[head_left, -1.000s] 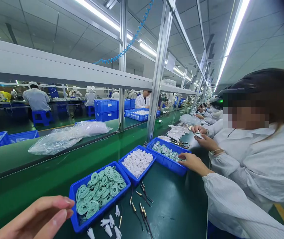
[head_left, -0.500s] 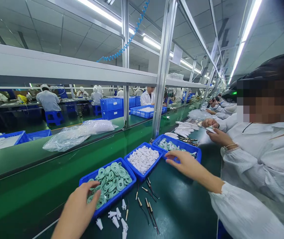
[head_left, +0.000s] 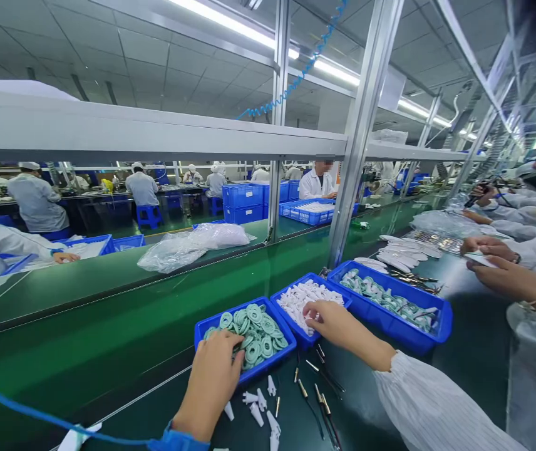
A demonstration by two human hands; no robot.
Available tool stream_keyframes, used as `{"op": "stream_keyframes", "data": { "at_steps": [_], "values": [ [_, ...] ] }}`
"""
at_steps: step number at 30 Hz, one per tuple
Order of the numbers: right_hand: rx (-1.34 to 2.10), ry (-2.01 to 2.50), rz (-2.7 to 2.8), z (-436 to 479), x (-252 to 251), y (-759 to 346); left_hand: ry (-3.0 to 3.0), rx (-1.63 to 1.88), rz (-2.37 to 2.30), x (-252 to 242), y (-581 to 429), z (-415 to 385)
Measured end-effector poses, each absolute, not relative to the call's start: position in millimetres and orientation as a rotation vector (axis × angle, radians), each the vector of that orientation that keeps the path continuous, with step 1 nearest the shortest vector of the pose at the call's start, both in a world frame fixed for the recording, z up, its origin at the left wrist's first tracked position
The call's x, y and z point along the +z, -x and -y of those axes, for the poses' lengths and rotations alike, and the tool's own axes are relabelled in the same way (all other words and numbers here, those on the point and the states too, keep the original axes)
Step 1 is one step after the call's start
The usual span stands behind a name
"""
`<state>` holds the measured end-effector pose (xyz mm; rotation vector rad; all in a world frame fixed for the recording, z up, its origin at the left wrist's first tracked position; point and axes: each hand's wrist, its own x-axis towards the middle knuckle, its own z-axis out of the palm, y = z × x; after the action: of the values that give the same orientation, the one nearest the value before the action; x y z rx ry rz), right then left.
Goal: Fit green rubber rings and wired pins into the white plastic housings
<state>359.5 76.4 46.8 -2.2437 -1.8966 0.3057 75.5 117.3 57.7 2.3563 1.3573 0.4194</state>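
Note:
My left hand (head_left: 217, 374) reaches over the near blue tray (head_left: 272, 365) of pale green ring-shaped parts (head_left: 262, 322). Its fingertips rest among the rings; thumb and fingers are apart, and I see nothing gripped. A blue band circles that wrist. My right hand (head_left: 334, 321) is bent down over the middle blue tray (head_left: 306, 340), which is full of small white plastic pieces (head_left: 291, 299). Its fingertips are at those pieces, with a small gap between thumb and forefinger. Loose white pieces (head_left: 256, 412) and metal-tipped wires (head_left: 324, 407) lie on the dark bench before me.
A third blue tray (head_left: 418, 338) with green and white parts stands at the right. Beyond it lie flat white oval parts (head_left: 404, 250) and a co-worker's hands (head_left: 498, 266) holding a white piece. A metal post (head_left: 362, 134) rises behind the trays. Plastic bags (head_left: 193, 244) lie across the green belt.
The view has turned left. My right hand has moved from the third tray's near edge to over the white pieces. My left hand has gone further into the ring tray.

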Motion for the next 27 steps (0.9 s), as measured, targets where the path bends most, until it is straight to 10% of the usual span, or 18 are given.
{"op": "stream_keyframes", "data": {
  "at_steps": [13, 27],
  "values": [
    [0.313, 1.795, 1.592, -88, 81, -333, -1.721, 0.942, -1.123, 72, -63, -128],
    [1.066, 0.724, 1.358, -88, 147, -176, -1.114, 1.493, -0.758, 144, -33, -96]
  ]
}}
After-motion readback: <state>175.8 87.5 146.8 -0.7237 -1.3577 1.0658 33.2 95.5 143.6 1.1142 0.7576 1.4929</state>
